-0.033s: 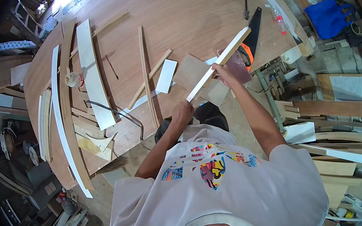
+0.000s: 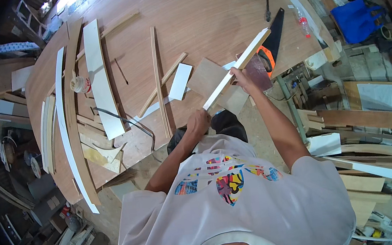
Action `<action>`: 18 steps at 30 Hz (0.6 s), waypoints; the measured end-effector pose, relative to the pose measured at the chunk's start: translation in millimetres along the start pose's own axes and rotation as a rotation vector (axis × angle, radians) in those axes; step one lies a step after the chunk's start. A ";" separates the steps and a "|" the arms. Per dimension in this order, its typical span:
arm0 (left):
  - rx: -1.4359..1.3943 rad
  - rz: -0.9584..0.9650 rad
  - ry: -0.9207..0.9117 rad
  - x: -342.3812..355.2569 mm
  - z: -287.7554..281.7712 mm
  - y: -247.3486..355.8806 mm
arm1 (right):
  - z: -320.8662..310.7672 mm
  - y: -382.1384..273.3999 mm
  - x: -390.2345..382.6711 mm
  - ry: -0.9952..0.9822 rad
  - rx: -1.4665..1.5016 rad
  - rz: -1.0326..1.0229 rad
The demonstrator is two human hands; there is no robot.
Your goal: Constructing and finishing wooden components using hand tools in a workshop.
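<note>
A wooden strip [image 2: 221, 92] with a white top face and bare wood side slants from near my lap up to the right. My left hand [image 2: 198, 122] is closed round its near end, and my right hand [image 2: 243, 79] grips it about midway. Beneath its far half lie a handsaw [image 2: 275, 33] with a dark blade and orange handle, and a reddish-brown sheet [image 2: 259, 75]. Grey-beige square sheets [image 2: 204, 74] lie partly under the strip at the table edge. A small white board [image 2: 181, 81] rests to their left.
On the wooden table [image 2: 203, 20] lie crossed thin strips [image 2: 158, 78], a wide white board [image 2: 101, 80], a long white strip [image 2: 64, 128], a jar [image 2: 80, 84] and a black cable [image 2: 133, 123]. A plastic bottle [image 2: 303, 25] is at the right. Stacked boards [image 2: 362, 120] crowd the floor.
</note>
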State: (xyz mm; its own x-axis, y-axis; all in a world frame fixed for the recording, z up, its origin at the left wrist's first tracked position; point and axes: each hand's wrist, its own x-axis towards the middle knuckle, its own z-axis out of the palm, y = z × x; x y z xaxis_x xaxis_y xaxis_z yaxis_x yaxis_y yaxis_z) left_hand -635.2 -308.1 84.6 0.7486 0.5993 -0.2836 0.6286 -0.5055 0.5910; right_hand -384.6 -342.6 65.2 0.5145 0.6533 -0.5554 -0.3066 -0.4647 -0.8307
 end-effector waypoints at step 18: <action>-0.057 -0.092 -0.082 4.5 18.6 -0.9 | 13.0 -21.8 8.2 0.074 -0.551 0.005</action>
State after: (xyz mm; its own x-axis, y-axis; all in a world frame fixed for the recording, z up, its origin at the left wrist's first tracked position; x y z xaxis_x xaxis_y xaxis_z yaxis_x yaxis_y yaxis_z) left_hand -628.5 -316.5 68.7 0.7045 0.5873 -0.3984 0.6842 -0.4130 0.6010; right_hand -384.1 -319.3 78.3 0.5754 0.6159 -0.5381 0.1451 -0.7244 -0.6739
